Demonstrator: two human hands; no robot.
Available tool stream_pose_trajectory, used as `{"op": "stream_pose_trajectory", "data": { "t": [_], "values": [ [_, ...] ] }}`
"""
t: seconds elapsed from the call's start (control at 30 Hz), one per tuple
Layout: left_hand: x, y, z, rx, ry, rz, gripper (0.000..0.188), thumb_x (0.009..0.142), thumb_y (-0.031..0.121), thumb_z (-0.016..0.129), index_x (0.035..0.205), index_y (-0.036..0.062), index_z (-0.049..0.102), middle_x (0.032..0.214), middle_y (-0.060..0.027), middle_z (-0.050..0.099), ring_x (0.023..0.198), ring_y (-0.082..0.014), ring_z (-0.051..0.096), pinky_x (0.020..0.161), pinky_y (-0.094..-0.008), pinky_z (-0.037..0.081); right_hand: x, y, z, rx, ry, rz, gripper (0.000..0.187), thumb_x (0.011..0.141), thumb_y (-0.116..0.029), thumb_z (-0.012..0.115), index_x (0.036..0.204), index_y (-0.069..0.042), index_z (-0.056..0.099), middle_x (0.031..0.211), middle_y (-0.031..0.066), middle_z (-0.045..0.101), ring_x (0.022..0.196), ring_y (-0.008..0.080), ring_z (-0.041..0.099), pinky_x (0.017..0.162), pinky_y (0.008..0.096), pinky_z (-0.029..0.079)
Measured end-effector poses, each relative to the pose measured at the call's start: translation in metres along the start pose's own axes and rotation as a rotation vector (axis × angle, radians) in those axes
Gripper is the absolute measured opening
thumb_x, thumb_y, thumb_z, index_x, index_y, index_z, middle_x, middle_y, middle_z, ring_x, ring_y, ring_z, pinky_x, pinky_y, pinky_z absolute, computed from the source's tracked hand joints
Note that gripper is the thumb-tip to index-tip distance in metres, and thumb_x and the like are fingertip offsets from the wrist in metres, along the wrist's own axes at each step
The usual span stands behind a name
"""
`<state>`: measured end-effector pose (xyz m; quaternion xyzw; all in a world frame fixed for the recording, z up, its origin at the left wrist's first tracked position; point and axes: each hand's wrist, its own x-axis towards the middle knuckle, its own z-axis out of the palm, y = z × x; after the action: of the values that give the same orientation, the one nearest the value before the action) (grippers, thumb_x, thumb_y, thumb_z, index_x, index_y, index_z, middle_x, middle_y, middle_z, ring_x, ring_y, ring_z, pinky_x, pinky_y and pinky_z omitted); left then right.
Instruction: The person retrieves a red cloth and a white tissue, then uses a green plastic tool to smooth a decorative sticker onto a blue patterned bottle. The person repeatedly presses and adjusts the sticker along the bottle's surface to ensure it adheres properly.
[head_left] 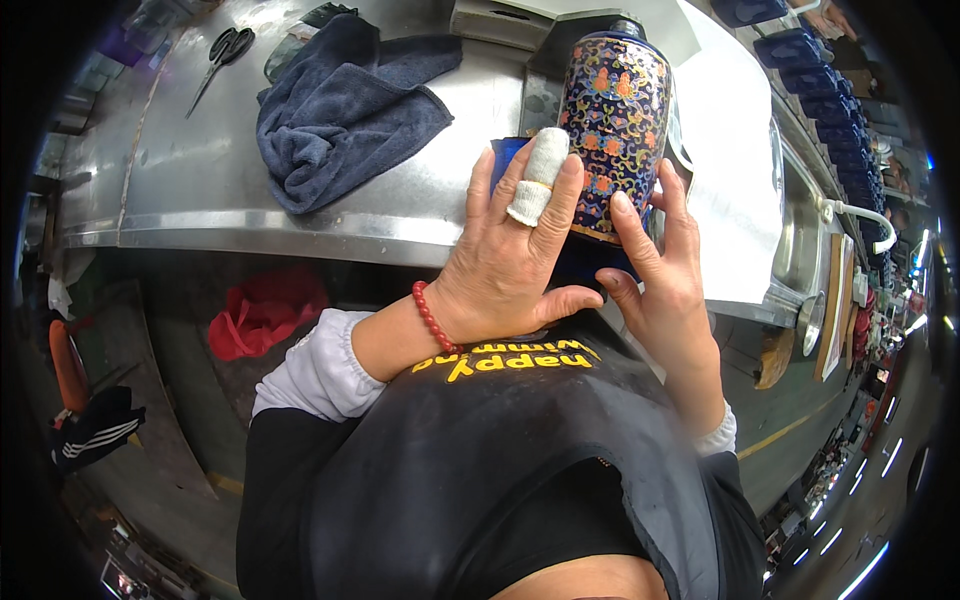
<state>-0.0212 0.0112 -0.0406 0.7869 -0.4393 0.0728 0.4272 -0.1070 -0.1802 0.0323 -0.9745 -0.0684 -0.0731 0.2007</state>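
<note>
A dark blue vase [615,125] with an orange, gold and blue floral pattern lies tilted on the steel worktop [200,170], its dark neck away from me. At its lower left, my left hand [510,250] is open, palm down with fingers stretched out; one finger wears a white knitted cover [540,180]. Part of a blue piece [508,152] shows beneath that hand; its kind cannot be made out. My right hand [660,275] is open beside the vase's lower right, its fingers apart and the fingertips at the vase's near end. Whether they press on it is unclear.
A crumpled dark blue-grey towel [345,120] lies left of the vase, with black scissors [222,62] farther left. White paper [735,170] covers the right side, before a sink [800,225] with a white tap [870,222]. Red cloth [262,312] lies below the worktop edge.
</note>
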Motion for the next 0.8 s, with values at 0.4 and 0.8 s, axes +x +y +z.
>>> {"op": "stream_pose_trajectory", "data": {
  "t": [0.4, 0.8],
  "values": [
    [0.009, 0.007, -0.019, -0.358, 0.095, -0.19, 0.037, 0.081, 0.013, 0.071, 0.115, 0.0037, 0.063, 0.138, -0.0289, 0.051, 0.127, -0.0459, 0.046, 0.115, -0.0546, 0.029, 0.006, 0.012, -0.042, 0.476, 0.28, 0.081, 0.037, 0.091, 0.0, 0.07, 0.125, 0.006, 0.057, 0.097, 0.0105, 0.072, 0.081, 0.0149, 0.068, 0.073, 0.0246, 0.053],
    [0.013, 0.022, -0.032, -0.284, 0.057, -0.206, 0.037, 0.078, 0.013, 0.072, 0.113, 0.0019, 0.066, 0.138, -0.0279, 0.05, 0.127, -0.0451, 0.046, 0.111, -0.0528, 0.032, 0.035, -0.003, -0.06, 0.485, 0.021, 0.1, 0.032, 0.087, 0.009, 0.072, 0.119, 0.007, 0.067, 0.105, 0.0098, 0.07, 0.088, 0.0112, 0.065, 0.075, 0.0227, 0.051]
  ]
}}
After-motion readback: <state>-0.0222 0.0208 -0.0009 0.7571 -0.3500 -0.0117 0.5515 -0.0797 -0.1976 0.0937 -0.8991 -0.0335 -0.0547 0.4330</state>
